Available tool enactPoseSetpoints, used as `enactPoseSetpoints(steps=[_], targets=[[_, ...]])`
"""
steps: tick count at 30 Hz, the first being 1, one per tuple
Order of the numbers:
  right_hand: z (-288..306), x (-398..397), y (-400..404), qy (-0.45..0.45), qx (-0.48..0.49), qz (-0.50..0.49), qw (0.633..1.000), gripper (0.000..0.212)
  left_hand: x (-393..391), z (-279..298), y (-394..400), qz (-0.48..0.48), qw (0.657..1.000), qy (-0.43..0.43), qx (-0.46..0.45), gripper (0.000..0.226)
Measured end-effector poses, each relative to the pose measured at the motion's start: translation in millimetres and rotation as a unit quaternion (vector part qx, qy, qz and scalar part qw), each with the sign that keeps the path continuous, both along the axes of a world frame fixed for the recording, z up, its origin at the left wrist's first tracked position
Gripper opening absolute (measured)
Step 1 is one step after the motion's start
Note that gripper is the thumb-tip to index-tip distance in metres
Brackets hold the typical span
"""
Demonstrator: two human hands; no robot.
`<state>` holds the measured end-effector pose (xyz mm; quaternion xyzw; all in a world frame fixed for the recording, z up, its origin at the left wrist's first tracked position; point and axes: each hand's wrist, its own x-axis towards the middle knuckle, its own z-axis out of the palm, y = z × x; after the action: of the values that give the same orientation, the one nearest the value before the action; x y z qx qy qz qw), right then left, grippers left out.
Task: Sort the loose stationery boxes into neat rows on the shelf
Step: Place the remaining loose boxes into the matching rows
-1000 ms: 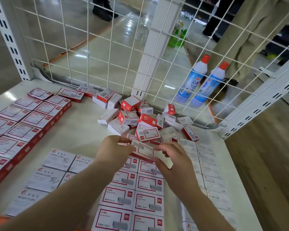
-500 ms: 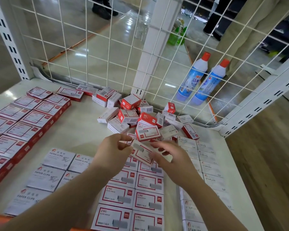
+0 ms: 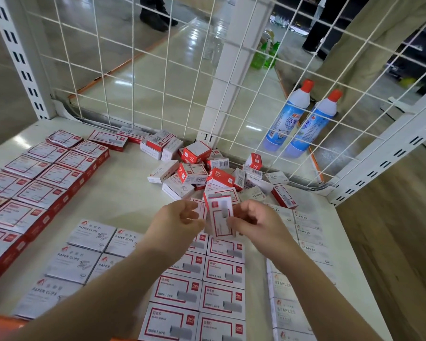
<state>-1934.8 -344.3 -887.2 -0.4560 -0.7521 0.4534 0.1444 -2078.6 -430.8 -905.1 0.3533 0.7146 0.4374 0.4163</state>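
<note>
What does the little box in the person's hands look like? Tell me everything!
The held box is a small, flat cardboard box, white on its face with a red frame, a red logo patch near the top corner and a grey bar. It stands tilted on end above the red-framed row. The right hand pinches its right edge; the left hand is at its left side, where another similar box shows.

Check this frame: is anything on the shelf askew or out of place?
Yes. A jumbled pile of small boxes lies against the wire mesh at the back, tipped on sides and edges, unlike the flat rows nearer the front. The right hand holds one red-framed box upright above the rows; the left hand is beside it.
</note>
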Motion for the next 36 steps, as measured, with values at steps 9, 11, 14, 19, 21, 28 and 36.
enactPoseSetpoints(steps=[9, 11, 14, 19, 21, 28, 36], targets=[[-3, -4, -7, 0.061, -0.045, -0.048, 0.996, 0.008, 8, -1, 0, -0.022, 1.000, -0.004, -0.006, 0.008], [-3, -4, -8, 0.056, -0.034, -0.037, 0.997, 0.010, 7, -2, 0, -0.024, 1.000, 0.003, -0.005, 0.012], [0, -1, -6, 0.042, 0.014, -0.032, 0.998, 0.018, 3, -4, -2, -0.042, 0.998, 0.044, -0.016, 0.006], [5, 1, 0, 0.002, 0.036, 0.020, 0.999, 0.025, -1, -2, -2, -0.078, 0.989, 0.117, -0.045, 0.018], [4, 0, 1, -0.009, 0.037, 0.037, 0.999, 0.028, -1, -2, -2, -0.082, 0.987, 0.125, -0.051, 0.021], [-2, 8, -6, -0.019, -0.009, 0.074, 0.997, 0.043, -5, -7, -1, -0.028, 0.994, 0.093, -0.042, 0.016], [-4, 14, -8, 0.055, -0.013, 0.026, 0.998, 0.030, 3, -6, -4, -0.003, 1.000, 0.024, -0.015, 0.035]])
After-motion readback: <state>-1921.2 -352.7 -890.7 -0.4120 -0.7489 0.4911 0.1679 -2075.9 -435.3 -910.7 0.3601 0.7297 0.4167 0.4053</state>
